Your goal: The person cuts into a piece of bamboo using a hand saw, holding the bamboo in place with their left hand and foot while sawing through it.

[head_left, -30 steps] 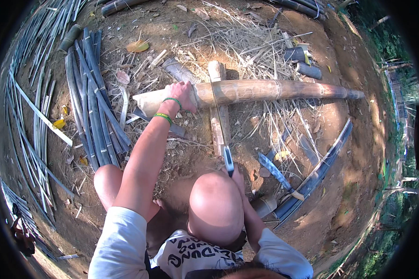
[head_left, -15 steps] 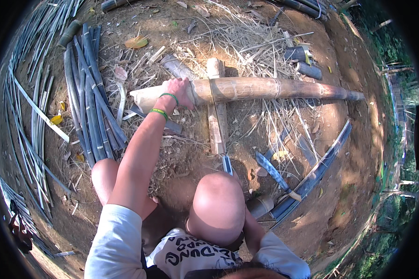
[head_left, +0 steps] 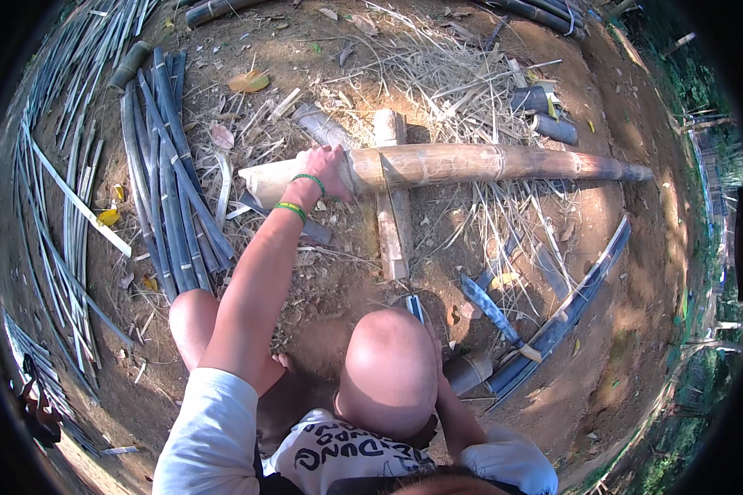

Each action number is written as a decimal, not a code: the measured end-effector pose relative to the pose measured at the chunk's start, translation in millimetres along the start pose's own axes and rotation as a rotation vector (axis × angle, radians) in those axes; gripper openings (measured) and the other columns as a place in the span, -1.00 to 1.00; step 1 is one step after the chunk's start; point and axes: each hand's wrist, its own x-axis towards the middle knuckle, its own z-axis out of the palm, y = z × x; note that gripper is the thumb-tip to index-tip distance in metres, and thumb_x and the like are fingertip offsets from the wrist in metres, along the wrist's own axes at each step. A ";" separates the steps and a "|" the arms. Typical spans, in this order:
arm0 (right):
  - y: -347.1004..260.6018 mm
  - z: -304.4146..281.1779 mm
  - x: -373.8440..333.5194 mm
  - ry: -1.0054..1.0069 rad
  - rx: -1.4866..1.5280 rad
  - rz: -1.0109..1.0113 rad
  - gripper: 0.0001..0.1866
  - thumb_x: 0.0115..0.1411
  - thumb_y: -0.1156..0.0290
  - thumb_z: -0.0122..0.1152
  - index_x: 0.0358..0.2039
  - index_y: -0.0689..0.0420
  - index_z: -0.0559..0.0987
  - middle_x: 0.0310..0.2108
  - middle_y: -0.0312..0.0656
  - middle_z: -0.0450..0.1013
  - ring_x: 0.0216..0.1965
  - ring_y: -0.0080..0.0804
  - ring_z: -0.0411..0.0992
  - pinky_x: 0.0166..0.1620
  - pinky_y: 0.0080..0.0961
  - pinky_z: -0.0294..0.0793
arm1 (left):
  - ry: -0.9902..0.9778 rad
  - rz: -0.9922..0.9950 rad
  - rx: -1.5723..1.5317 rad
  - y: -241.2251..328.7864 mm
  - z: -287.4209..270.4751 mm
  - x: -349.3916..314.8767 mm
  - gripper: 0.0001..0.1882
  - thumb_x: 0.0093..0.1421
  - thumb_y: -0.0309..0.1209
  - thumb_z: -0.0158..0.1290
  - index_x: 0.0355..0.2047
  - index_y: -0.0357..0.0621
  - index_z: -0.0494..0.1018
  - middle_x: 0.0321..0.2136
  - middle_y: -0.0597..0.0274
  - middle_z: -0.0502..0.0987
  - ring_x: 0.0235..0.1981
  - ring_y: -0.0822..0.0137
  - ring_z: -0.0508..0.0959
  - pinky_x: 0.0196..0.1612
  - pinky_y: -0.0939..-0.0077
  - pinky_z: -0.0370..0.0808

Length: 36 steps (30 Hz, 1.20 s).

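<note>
Outdoors on bare brown earth point(head_left: 603, 396), dappled with sun, crouched low over the work. With the left hand point(head_left: 324, 171), gripped a thick bamboo pole point(head_left: 454, 163) from above near its pale left end, with fingers curled over the curve. Wore green bands point(head_left: 291, 208) on that wrist. Had the right hand point(head_left: 434, 337) down beside the right knee point(head_left: 388, 363), mostly hidden; could not tell whether closed on the pale blue and dark tool handle point(head_left: 414, 308) jutting past the kneecap. Had the pole lying across a wooden crosspiece point(head_left: 395, 223), with what looked like a thin line round it just above.

Judged a roll or swing of the pole the likeliest trouble, because of its round underside, long right-hand overhang and one-handed hold. Risked the left fingers too, if caught by an edge jumping from that nearby line, and the bare knee, given the handle so close. Farther right, had a loose knife point(head_left: 485, 300) beside a dark split bamboo length point(head_left: 586, 295), a cut hazard in any blind sideways reach. Beyond the pole, had tangled shavings point(head_left: 462, 91); leftward, heaped dark bamboo strips point(head_left: 169, 177).
</note>
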 end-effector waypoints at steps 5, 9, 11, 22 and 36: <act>-161.9 62.3 105.0 0.017 -0.375 -0.229 -0.56 0.43 0.10 0.14 -0.11 0.33 0.53 -0.40 0.22 0.55 -0.31 0.07 0.59 -0.26 -0.04 0.50 | -0.031 -0.039 -0.030 6.4 -0.3 -9.2 -0.02 -0.39 0.09 0.47 0.04 -0.15 0.46 -0.13 0.00 0.67 -0.09 -0.01 0.69 0.01 0.22 0.63; -156.7 74.2 105.3 0.087 -0.477 -0.316 -0.54 0.45 0.08 0.13 -0.14 0.34 0.53 -0.45 0.10 0.54 -0.39 -0.21 0.56 -0.30 -0.16 0.47 | -0.177 -0.067 0.026 -6.3 -13.2 -7.1 -0.06 -0.37 0.09 0.45 0.03 -0.13 0.46 -0.15 0.02 0.66 -0.14 -0.03 0.70 -0.05 0.21 0.64; -126.7 55.9 29.6 -0.058 -0.334 -0.079 -0.46 0.39 -0.06 0.16 -0.07 0.27 0.51 -0.32 0.29 0.58 -0.21 0.34 0.58 -0.16 0.07 0.53 | -0.116 -0.100 0.018 -22.4 -4.9 -26.1 -0.07 -0.35 0.06 0.45 0.03 -0.12 0.45 -0.11 0.04 0.65 -0.09 -0.01 0.68 0.00 0.20 0.62; -180.1 68.1 86.1 0.077 -0.379 -0.288 -0.44 0.40 -0.03 0.16 -0.28 0.36 0.55 -0.42 0.36 0.52 -0.24 0.39 0.54 -0.25 0.05 0.51 | 0.130 -0.081 0.050 12.7 11.2 -41.2 -0.10 -0.27 -0.06 0.47 0.11 -0.06 0.40 0.04 0.09 0.55 0.13 0.03 0.56 0.20 0.11 0.46; -195.4 60.9 68.0 0.089 -0.446 -0.200 -0.46 0.41 -0.02 0.15 -0.18 0.35 0.56 -0.35 0.33 0.55 -0.21 0.35 0.55 -0.19 0.04 0.50 | 0.127 -0.060 0.031 17.8 15.6 -39.7 -0.16 -0.22 -0.11 0.44 0.10 -0.06 0.39 0.04 0.09 0.54 0.12 0.08 0.56 0.22 0.10 0.39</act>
